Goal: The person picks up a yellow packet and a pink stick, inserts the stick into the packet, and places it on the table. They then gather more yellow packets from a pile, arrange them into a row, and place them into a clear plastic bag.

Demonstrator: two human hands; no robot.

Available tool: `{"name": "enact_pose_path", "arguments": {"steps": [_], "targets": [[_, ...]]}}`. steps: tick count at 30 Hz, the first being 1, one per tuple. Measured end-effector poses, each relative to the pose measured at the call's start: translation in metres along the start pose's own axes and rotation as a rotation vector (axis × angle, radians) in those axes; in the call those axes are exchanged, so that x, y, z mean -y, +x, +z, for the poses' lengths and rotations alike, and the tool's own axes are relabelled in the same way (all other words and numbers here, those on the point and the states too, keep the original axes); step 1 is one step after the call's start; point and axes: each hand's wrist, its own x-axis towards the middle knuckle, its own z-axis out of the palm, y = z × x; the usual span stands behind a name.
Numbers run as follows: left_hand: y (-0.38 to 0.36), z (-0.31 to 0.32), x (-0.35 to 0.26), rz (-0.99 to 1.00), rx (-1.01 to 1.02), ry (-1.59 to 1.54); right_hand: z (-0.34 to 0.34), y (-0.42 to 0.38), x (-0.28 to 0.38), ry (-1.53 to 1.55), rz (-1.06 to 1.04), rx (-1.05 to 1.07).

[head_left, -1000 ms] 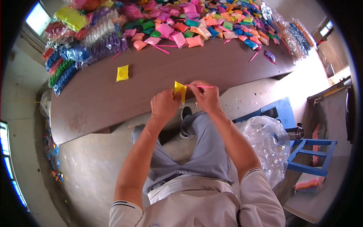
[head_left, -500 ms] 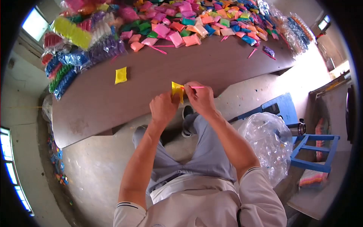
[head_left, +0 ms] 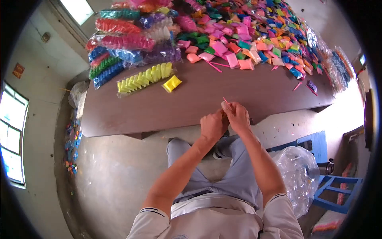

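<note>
My left hand (head_left: 213, 126) and my right hand (head_left: 236, 115) meet above the front edge of the brown table (head_left: 199, 95). A thin pink stick (head_left: 225, 100) pokes up from the fingers of my right hand. The fingers of my left hand are curled in beside it, and what they hold, if anything, is hidden. A yellow packet (head_left: 172, 84) lies on the table to the left of my hands. Touching distance from it, a clear bag of lime-yellow packets (head_left: 145, 78) lies slanted.
Bagged colourful packets (head_left: 127, 42) are stacked at the back left, and a heap of loose packets (head_left: 246, 36) covers the back. Pink sticks (head_left: 297, 86) lie at the right. A clear plastic bag (head_left: 296, 175) and a blue frame (head_left: 338, 193) stand right of my legs.
The view has shifted left. The lime-yellow bag now lies on the table beside the yellow packet, away from the stack. My hands have come together, and the yellow packet between them no longer shows.
</note>
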Motion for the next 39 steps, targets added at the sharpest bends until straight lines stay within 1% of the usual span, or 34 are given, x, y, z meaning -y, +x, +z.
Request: {"name": "enact_pose_path", "arguments": {"steps": [2, 4, 6, 8, 9, 10, 11, 12, 13, 14, 15, 16, 17, 18, 19, 20, 21, 22, 23, 24, 25, 26, 28, 29, 31, 32, 34, 35, 36, 38, 39], "targets": [[-0.002, 0.000, 0.001, 0.003, -0.005, 0.005, 0.000, -0.002, 0.012, -0.064, 0.040, -0.015], [-0.004, -0.001, 0.002, 0.020, -0.028, -0.067, 0.006, 0.005, 0.001, -0.073, 0.049, -0.021], [-0.006, -0.004, 0.001, 0.027, -0.004, -0.046, 0.006, 0.009, -0.006, -0.083, 0.060, -0.034], [-0.007, -0.007, 0.000, 0.036, 0.019, -0.029, 0.002, 0.010, -0.007, 0.071, 0.065, 0.075], [-0.008, -0.010, -0.001, 0.026, 0.000, -0.113, 0.002, 0.010, -0.011, 0.069, 0.063, 0.076], [-0.007, -0.014, -0.001, 0.017, -0.019, -0.196, 0.003, 0.012, -0.017, 0.147, 0.018, -0.011], [-0.007, -0.018, 0.000, 0.015, -0.022, -0.196, 0.004, 0.013, -0.021, 0.226, -0.024, -0.098], [-0.007, -0.026, 0.002, -0.058, 0.080, -0.292, 0.001, 0.012, -0.019, 0.225, -0.024, -0.095], [-0.006, -0.032, 0.005, -0.129, 0.181, -0.387, -0.004, 0.012, -0.016, 0.292, -0.093, -0.080], [-0.008, -0.035, 0.011, -0.130, 0.181, -0.386, -0.009, 0.011, -0.012, 0.360, -0.161, -0.063], [-0.011, -0.036, 0.019, -0.188, 0.275, -0.670, -0.014, 0.008, -0.005, 0.362, -0.161, -0.062], [-0.013, -0.039, 0.024, -0.243, 0.367, -0.954, -0.021, 0.005, 0.005, 0.449, -0.048, 0.070], [-0.015, -0.041, 0.028, -0.242, 0.364, -0.952, -0.024, 0.003, 0.010, 0.534, 0.067, 0.203], [-0.016, -0.044, 0.031, -0.321, 0.415, -1.079, -0.021, 0.002, 0.011, 0.535, 0.065, 0.205], [-0.017, -0.046, 0.032, -0.401, 0.466, -1.207, -0.016, 0.002, 0.010, 0.526, 0.062, 0.291], [-0.019, -0.044, 0.031, -0.399, 0.464, -1.206, -0.011, 0.002, 0.010, 0.516, 0.059, 0.376], [-0.021, -0.040, 0.028, -0.445, 0.480, -1.254, -0.004, 0.002, 0.009, 0.338, -0.112, 0.345], [-0.025, -0.037, 0.026, -0.492, 0.497, -1.302, 0.002, 0.002, 0.004, 0.337, -0.112, 0.345], [-0.028, -0.034, 0.027, -0.492, 0.498, -1.303, 0.008, 0.003, -0.001, 0.264, -0.262, 0.301], [-0.030, -0.029, 0.031, -0.499, 0.456, -1.280, 0.012, 0.003, 0.000, 0.190, -0.411, 0.256], [-0.032, -0.024, 0.035, -0.506, 0.415, -1.257, 0.014, 0.003, 0.000, 0.147, -0.438, 0.235], [-0.034, -0.019, 0.039, -0.506, 0.420, -1.257, 0.016, 0.002, 0.001, 0.146, -0.435, 0.232], [-0.036, -0.014, 0.042, -0.507, 0.310, -1.214, 0.020, 0.001, 0.002, 0.110, -0.430, 0.179], [-0.038, -0.012, 0.044, -0.508, 0.309, -1.217, 0.018, 0.001, 0.004, 0.107, -0.430, 0.182], [-0.037, -0.013, 0.043, -0.509, 0.180, -1.210, 0.014, 0.003, 0.009, 0.383, -0.014, 0.039], [-0.037, -0.015, 0.044, -0.510, 0.179, -1.211, 0.013, 0.007, 0.001, 0.383, -0.014, 0.041], [-0.037, -0.020, 0.043, -0.508, 0.100, -1.242, 0.005, 0.014, -0.011, 0.528, 0.061, 0.032], [-0.037, -0.021, 0.042, -0.508, 0.100, -1.242, 0.006, 0.012, -0.016, 0.445, 0.032, 0.001], [-0.036, -0.021, 0.042, -0.525, 0.106, -1.248, 0.006, 0.007, -0.004, 0.445, 0.030, 0.001], [-0.035, -0.021, 0.039, -0.543, 0.109, -1.257, 0.012, -0.002, 0.017, 0.349, -0.136, 0.128], [-0.034, -0.021, 0.033, -0.537, 0.130, -1.237, 0.017, -0.002, 0.020, 0.459, -0.123, 0.193]]}}
